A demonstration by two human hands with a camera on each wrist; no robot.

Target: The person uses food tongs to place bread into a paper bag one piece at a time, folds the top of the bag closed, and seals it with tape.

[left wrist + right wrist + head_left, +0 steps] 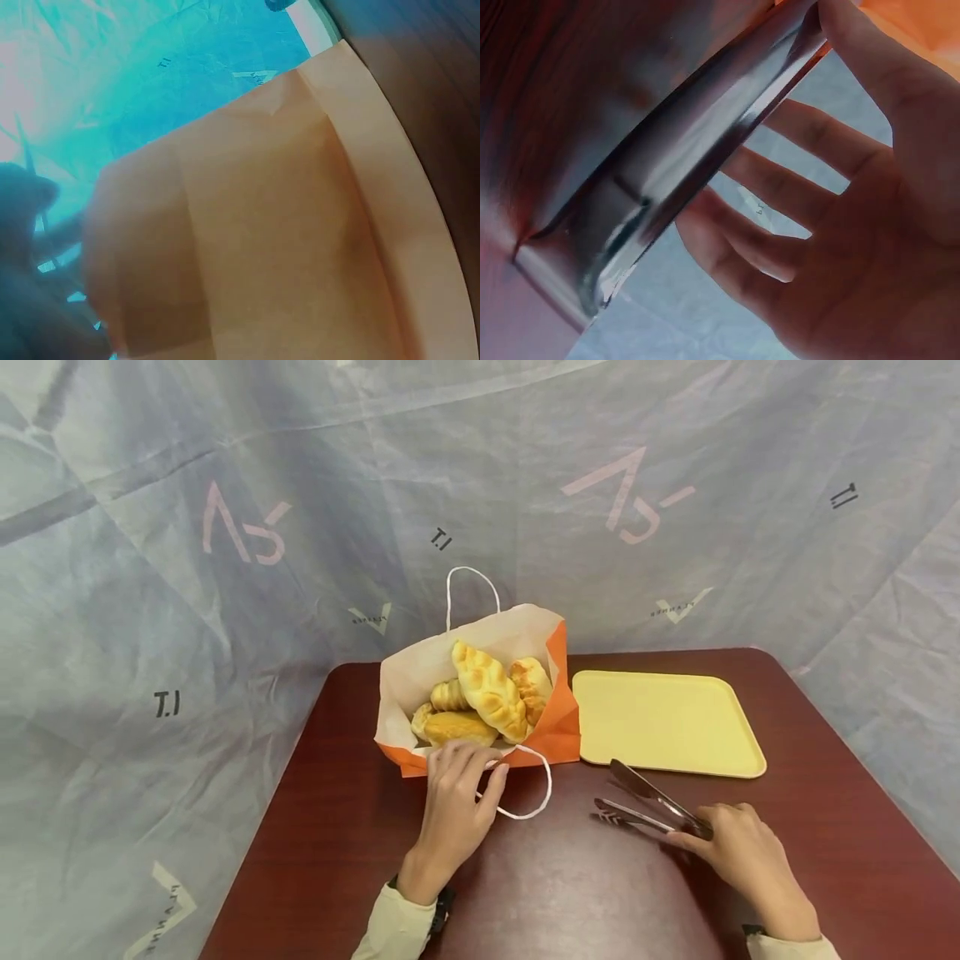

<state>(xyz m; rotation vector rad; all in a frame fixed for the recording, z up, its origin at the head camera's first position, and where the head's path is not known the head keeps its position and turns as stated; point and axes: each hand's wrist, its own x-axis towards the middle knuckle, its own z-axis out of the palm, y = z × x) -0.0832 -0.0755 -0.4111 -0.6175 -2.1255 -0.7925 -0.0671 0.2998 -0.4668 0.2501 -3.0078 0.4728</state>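
An orange paper bag (558,739) with a white inside leans open on the table, several bread pieces in it, among them a braided bread (491,689) on top. My left hand (455,789) grips the bag's near rim, beside a white cord handle (550,785) that loops over the front. In the left wrist view the bag's front (262,225) fills the middle, and the hand is a dark blur at the left. Metal tongs (660,802) are held by my right hand (746,852), their arms spread apart and pointing left. The right wrist view shows fingers and thumb around the tongs (675,157).
A yellow tray (660,718) lies right of the bag, beyond the tongs. The dark red table (322,860) ends at a grey fabric backdrop (337,527) behind and at the sides. The bag's rear cord handle (472,570) stands upright.
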